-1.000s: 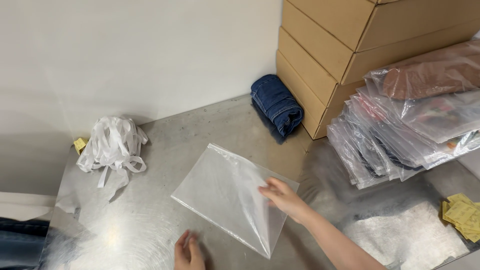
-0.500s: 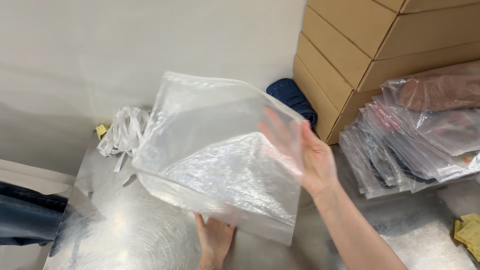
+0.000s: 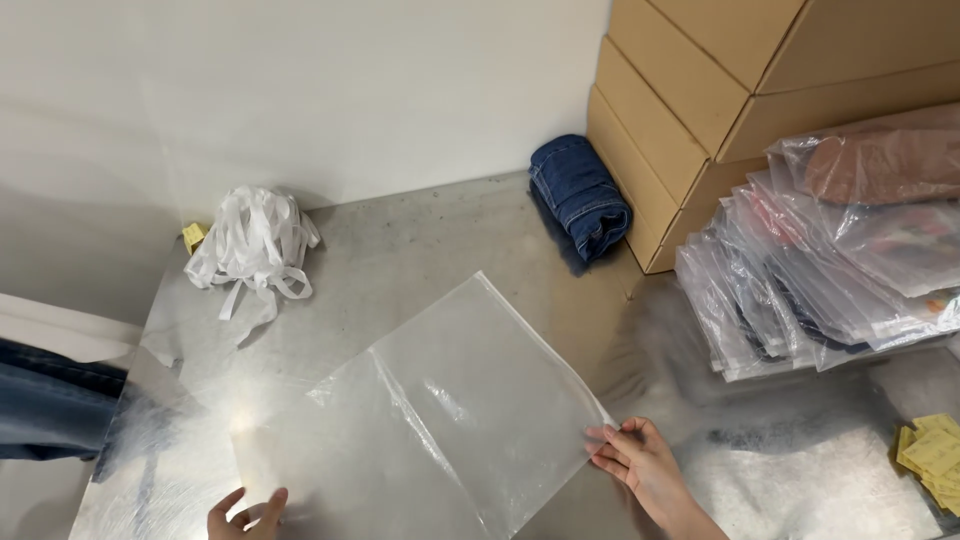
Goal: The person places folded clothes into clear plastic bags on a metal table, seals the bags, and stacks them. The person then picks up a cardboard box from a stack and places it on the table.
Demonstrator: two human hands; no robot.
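Clear plastic, a large flat bag (image 3: 450, 400), lies spread on the steel worktop (image 3: 420, 240) between the two hands. The right hand (image 3: 640, 465) pinches the bag's right corner, thumb and fingertips (image 3: 605, 435) closed on the film edge; that is the only sure grip here. The left hand (image 3: 248, 512) shows only at the bottom edge, fingers loose and spread, resting by the bag's lower left edge; whether it holds the film cannot be told. From the right grip, the bag runs away to the left and up, one corner pointing toward the wall, a crease crossing its middle. Well beyond the grip, toward the wall, folded jeans (image 3: 580, 195) sit against stacked cartons (image 3: 700, 90). Just right of the grip and farther back, a pile of bagged garments (image 3: 820, 270) leans in overlapping layers. Yellow slips (image 3: 930, 455) lie to the far right. Far left of the grip, a bundle of white straps (image 3: 255, 240) sits near the wall, and dark denim (image 3: 50, 410) hangs off the worktop's left edge.
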